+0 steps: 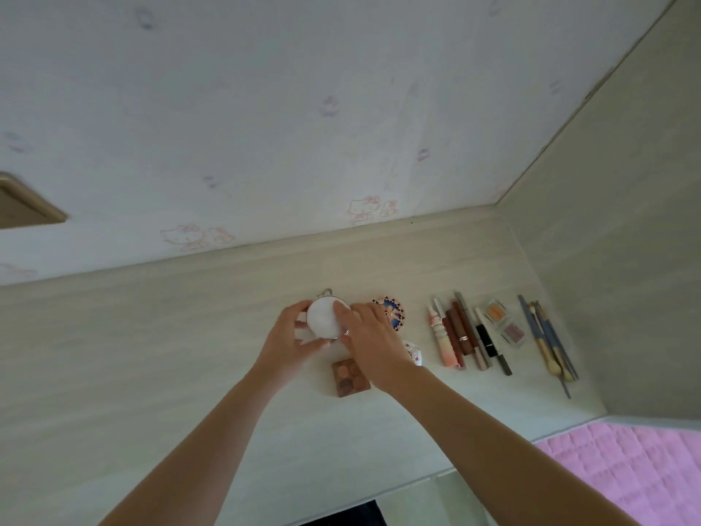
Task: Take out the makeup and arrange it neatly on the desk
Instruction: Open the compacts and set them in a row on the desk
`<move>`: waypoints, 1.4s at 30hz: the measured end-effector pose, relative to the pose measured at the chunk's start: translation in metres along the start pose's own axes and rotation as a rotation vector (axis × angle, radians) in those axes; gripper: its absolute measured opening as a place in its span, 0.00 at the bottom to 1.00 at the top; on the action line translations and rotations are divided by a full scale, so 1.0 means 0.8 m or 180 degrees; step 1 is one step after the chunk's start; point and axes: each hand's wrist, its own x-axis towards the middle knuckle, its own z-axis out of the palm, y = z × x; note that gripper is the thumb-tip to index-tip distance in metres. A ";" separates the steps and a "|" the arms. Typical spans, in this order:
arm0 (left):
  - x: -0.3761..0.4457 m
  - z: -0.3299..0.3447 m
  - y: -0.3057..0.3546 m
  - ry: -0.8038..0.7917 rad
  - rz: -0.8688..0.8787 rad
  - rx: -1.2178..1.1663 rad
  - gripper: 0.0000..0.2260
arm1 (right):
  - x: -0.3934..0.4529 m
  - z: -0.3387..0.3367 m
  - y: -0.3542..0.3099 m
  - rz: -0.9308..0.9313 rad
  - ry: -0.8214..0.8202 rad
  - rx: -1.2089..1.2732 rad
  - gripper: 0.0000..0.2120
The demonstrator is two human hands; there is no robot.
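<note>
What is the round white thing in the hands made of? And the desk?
The round white compact looks like smooth plastic with a shiny metal-looking rim, though that's uncertain. The desk looks like pale wood-grain laminate, judging by its faint streaks.

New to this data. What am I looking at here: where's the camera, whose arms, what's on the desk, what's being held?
There is no robot here. It is one picture from a wide-angle camera worn on a person's head, looking forward and down, so the two bare arms coming in from below are the wearer's own.

The left hand and right hand together hold a round white compact just above the pale desk.

On the desk lie a brown palette, a blue patterned compact and a small white one partly hidden by the right hand. Further right lie a row of lipsticks and pencils, two small clear pans and some brushes. A pink quilt shows at the lower right.
</note>
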 end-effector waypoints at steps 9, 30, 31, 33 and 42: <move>-0.038 -0.038 0.032 -0.0176 -0.0053 -0.0921 0.23 | -0.013 -0.044 -0.034 -0.0209 0.0153 0.0654 0.22; -0.103 -0.153 -0.040 0.0411 0.0265 -0.0750 0.34 | 0.001 -0.027 -0.183 -0.0916 -0.0634 0.1300 0.31; -0.103 -0.159 -0.047 0.0389 0.0302 -0.0694 0.35 | 0.004 -0.021 -0.189 -0.0907 -0.0633 0.1260 0.32; -0.101 -0.169 -0.062 0.0366 0.0388 -0.0603 0.35 | 0.010 -0.010 -0.200 -0.0899 -0.0611 0.1140 0.33; -0.078 -0.190 -0.122 0.0633 0.0846 -0.0478 0.34 | 0.050 0.041 -0.219 -0.1041 -0.0383 0.0814 0.35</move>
